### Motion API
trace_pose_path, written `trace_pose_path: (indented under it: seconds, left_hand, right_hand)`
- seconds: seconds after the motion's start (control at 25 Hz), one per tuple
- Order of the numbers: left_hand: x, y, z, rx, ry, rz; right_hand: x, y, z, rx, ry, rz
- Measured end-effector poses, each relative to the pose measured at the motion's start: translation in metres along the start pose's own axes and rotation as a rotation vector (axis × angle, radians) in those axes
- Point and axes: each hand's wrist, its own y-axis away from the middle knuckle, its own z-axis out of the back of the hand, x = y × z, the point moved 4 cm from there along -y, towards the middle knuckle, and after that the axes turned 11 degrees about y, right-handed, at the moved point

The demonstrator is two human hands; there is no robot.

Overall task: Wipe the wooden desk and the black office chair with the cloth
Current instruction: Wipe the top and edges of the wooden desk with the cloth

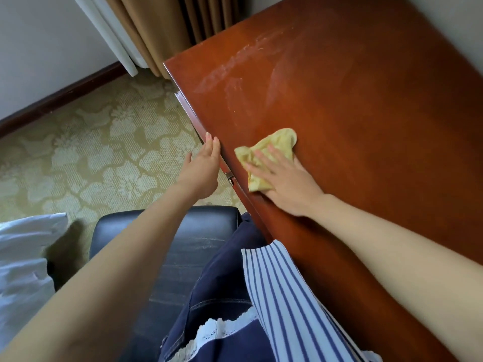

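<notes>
Head view: the desk filled the frame from 12 to 4 o'clock. The cloth, yellow and crumpled, lay on it near the front edge, just right of centre. The right hand pressed flat on the cloth, fingers straight and spread. The left hand, at the cloth's 9 o'clock, held nothing, fingers straight, tips at the desk's edge; whether they touched could not be told. Pale smears marked the wood at the cloth's 12 o'clock. The chair sat at 6 o'clock.
</notes>
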Motion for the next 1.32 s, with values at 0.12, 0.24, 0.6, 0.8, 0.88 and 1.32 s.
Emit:
trace_pose_path:
  seconds: [0.12,0.24,0.6,0.8,0.88,1.32]
  left_hand:
    - [-0.002,0.0,0.001,0.035,-0.028,0.022]
    - [-0.003,0.001,0.002,0.051,-0.02,0.039]
    - [-0.005,0.004,0.005,-0.057,0.033,-0.004]
    - [-0.004,0.003,0.01,-0.112,-0.002,-0.049]
    - [-0.003,0.003,0.01,-0.136,0.01,-0.05]
    - [0.013,-0.007,0.0,-0.171,0.013,-0.03]
  right_hand:
    - [0.016,0.045,-0.017,-0.03,0.056,0.143]
    - [0.018,0.091,-0.032,-0.044,0.076,0.222]
    - [-0.049,0.142,-0.041,0.106,-0.017,-0.006]
    - [-0.079,0.077,-0.009,0.068,-0.107,-0.12]
    - [-0.087,0.041,0.005,0.054,-0.106,-0.154]
    - [-0.046,-0.093,0.035,-0.026,-0.174,-0.26]
